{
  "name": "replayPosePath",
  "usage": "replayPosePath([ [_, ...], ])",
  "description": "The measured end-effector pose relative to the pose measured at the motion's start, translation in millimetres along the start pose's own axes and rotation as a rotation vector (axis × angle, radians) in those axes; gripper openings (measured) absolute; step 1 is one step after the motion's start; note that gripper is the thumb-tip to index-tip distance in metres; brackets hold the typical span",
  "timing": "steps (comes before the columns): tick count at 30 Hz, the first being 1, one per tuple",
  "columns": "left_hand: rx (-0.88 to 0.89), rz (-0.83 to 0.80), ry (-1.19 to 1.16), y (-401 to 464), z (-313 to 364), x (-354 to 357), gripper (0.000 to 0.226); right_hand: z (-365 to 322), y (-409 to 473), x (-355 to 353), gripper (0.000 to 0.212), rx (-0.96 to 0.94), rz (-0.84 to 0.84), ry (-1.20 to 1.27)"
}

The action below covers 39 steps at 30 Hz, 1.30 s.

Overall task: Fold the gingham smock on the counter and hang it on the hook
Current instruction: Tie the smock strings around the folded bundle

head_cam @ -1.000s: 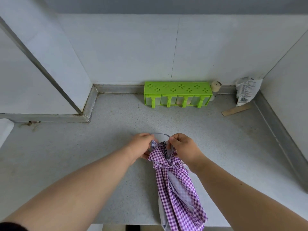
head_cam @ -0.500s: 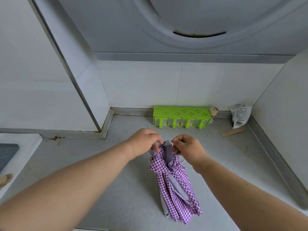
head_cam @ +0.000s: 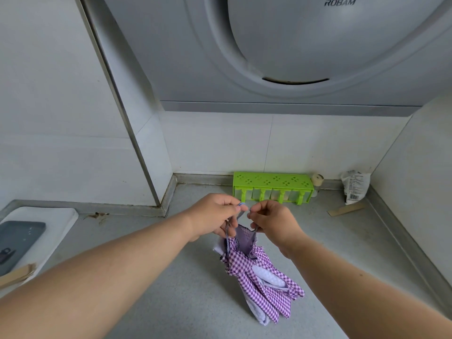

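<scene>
Now both hands raised over the counter (head_cam: 186,289), left hand (head_cam: 215,216) and right hand (head_cam: 274,222) pinching the gingham smock (head_cam: 259,277) loop

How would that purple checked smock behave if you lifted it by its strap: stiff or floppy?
Probably floppy: the gingham smock hangs in limp bunched folds below the strap that the left hand and right hand pinch. It looks light, since fingertips alone seem to carry it. Its loose lower end would likely sway or unfold when moved.

I see a purple-and-white gingham smock (head_cam: 259,275), a lime-green rack (head_cam: 272,185) behind, a speckled grey counter (head_cam: 171,302).
</scene>
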<state>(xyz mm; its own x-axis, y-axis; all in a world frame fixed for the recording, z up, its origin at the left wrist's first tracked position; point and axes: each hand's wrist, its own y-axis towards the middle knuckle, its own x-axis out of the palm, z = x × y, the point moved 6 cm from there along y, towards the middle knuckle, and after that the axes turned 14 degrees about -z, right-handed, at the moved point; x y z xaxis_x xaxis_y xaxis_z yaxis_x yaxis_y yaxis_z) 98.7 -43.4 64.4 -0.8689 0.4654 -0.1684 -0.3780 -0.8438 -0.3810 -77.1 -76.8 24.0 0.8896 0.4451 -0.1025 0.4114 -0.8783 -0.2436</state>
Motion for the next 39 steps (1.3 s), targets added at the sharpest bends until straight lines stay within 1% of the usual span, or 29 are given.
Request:
replayPosePath([
  [7,0.092,0.051,-0.145,-1,-3,0,0.015,0,2,17,0.013,0.048,-0.108,-0.050],
  [10,0.132,0.076,-0.201,-1,-3,-2,0.015,0,0,21,0.020,0.056,-0.155,-0.071],
  [13,0.162,0.046,-0.110,-2,2,-1,0.027,-3,-5,24,0.027,0.026,-0.201,-0.134],
  [16,0.141,0.012,0.004,-5,5,2,0.034,-13,-10,27,0.019,-0.042,-0.230,-0.161],
  [20,0.155,0.022,0.071,-1,1,2,0.029,-24,-16,33,0.012,-0.091,-0.275,-0.180],
  [24,0.145,0.060,0.091,-4,2,-1,0.024,-24,-20,36,0.007,-0.102,-0.317,-0.095],
  [27,0.142,0.044,0.131,-9,6,1,0.019,-23,-19,34,0.007,-0.091,-0.289,-0.044],
  [33,0.136,0.054,0.216,-8,3,5,0.020,-17,-16,34,0.014,-0.041,-0.252,0.016],
  [36,0.042,0.067,0.290,-6,-4,5,0.014,-13,-15,32,0.010,-0.024,-0.231,0.028],
  [39,-0.080,0.034,0.324,-6,-10,4,0.024,-16,-15,35,0.009,-0.033,-0.236,-0.018],
])
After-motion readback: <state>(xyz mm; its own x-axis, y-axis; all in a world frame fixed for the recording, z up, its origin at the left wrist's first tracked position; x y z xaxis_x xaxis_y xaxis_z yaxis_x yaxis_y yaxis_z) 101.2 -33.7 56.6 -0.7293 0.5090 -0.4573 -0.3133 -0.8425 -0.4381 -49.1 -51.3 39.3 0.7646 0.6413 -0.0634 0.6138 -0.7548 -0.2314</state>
